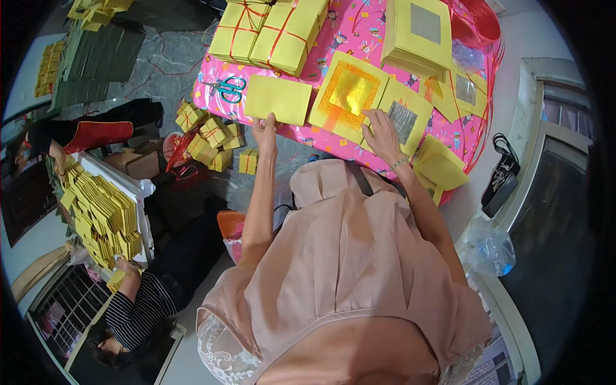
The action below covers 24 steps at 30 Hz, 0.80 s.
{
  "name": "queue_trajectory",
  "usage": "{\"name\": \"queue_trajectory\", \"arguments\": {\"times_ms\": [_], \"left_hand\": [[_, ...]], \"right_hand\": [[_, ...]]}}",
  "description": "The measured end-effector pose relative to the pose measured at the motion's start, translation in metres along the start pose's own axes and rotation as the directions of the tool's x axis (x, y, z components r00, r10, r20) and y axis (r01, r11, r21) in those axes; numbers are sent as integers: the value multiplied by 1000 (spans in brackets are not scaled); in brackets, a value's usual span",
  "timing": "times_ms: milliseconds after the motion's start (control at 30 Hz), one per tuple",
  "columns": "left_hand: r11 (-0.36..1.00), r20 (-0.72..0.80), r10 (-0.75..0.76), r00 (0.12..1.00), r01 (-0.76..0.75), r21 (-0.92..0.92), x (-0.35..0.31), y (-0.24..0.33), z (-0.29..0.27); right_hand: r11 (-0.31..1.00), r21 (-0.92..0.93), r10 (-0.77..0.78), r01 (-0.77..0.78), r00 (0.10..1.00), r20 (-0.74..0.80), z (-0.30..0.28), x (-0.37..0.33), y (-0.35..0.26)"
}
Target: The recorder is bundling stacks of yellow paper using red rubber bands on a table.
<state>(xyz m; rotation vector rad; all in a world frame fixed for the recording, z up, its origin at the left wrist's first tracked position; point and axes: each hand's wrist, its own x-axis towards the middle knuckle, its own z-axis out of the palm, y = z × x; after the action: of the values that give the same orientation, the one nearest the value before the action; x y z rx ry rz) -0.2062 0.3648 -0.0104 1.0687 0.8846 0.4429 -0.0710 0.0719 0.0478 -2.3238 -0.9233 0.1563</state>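
My left hand (264,133) pinches the near edge of a plain yellow paper (278,99) at the table's front, thumb on top. To its right lies a yellow paper with a gold foil square and orange print (353,94). On that paper's right edge rest the fingertips of my right hand (383,136), fingers apart and slightly bent. Partly under this hand is a yellow paper with a silver foil square (403,120). Teal-handled scissors (229,88) lie left of the plain paper.
Yellow bundles tied with red string (269,35) and a tall paper stack (417,38) stand farther back on the pink patterned table cover (350,32). Folded yellow papers (440,163) sit at the right. Small bundles (212,131) lie below left. Two people work around a paper-filled box (147,212).
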Motion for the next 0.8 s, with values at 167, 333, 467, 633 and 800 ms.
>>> {"name": "queue_trajectory", "arguments": {"times_ms": [167,333,467,633,800], "left_hand": [[995,-75,-33,997,40,89,12,-6,5],[989,-106,-68,992,81,124,20,-10,3],[989,-96,-94,991,104,108,24,-11,0],[973,-137,-93,986,119,199,25,-11,-1],[884,-253,101,962,29,466,29,-25,-1]], "right_hand": [[999,-48,-11,16,995,99,1,-1,1],[996,-85,-14,21,997,81,4,-2,3],[994,-102,-30,41,994,105,3,-2,3],[990,-139,-12,28,993,116,-1,-4,-11],[983,-178,-17,43,990,141,9,-10,-16]]}}
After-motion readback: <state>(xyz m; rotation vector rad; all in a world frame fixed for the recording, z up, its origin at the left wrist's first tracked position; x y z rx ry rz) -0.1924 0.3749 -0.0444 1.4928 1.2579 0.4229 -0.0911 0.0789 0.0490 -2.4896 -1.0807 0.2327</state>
